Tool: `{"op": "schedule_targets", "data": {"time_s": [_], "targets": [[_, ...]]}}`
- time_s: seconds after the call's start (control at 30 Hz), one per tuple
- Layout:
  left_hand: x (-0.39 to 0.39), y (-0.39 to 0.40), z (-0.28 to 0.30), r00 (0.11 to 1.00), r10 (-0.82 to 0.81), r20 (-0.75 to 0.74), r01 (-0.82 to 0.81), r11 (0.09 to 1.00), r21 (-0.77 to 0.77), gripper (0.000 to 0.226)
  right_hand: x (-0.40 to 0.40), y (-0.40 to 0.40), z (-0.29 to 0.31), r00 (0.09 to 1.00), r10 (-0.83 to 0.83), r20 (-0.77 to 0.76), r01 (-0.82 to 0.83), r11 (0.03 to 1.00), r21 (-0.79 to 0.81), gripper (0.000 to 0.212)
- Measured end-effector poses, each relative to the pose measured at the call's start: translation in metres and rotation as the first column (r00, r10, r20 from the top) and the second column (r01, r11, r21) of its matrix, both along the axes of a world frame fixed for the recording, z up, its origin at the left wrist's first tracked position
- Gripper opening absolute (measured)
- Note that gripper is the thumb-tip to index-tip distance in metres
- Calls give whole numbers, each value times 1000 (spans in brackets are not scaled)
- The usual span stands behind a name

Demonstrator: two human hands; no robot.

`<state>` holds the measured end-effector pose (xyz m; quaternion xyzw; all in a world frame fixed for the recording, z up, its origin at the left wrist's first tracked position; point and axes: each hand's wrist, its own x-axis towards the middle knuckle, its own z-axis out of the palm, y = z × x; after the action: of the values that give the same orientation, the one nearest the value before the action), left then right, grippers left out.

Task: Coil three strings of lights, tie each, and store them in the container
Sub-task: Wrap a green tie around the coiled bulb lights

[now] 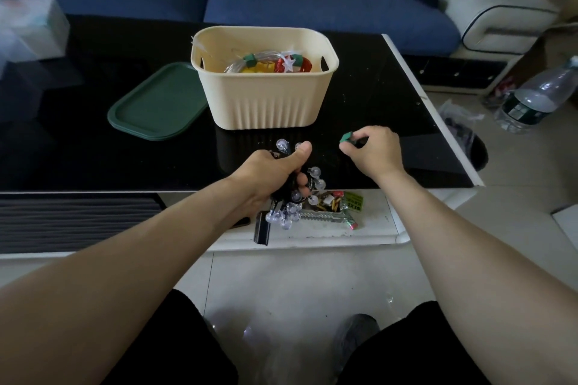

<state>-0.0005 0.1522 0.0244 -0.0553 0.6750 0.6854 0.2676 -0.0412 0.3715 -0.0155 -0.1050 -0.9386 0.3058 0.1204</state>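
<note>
My left hand [275,173] grips a coiled string of lights [298,197] with a black wire and clear round bulbs, over the table's near edge. A black battery box hangs below it. My right hand [372,150] pinches a small green tie strap [346,137] just above the table, to the right of the coil. Behind both hands stands the cream ribbed container [266,100]. Inside it lie two coiled light strings [272,63], one clear and one red with a star, each bound with a green strap.
A dark green lid [156,106] lies flat left of the container on the black glass table [375,97]. Small items sit on the white lower shelf [331,206]. A blue sofa runs behind. A plastic bottle [538,97] lies on the floor at right.
</note>
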Motion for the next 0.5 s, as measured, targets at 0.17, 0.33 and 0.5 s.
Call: {"op": "schedule_targets", "data": {"time_s": [0.17,0.33,0.5], "targets": [[-2,0,6,998,2,59,-7,995,96,14,20,-14,32,996,57,66,-12,835,-550,13],[-3,2,3,997,59,44,-63,992,106,19,49,-24,56,947,310,82,-167,695,-700,18],[-1,7,-1,992,122,-14,-121,992,43,28,62,-26,59,837,517,180,-364,771,-523,28]]}}
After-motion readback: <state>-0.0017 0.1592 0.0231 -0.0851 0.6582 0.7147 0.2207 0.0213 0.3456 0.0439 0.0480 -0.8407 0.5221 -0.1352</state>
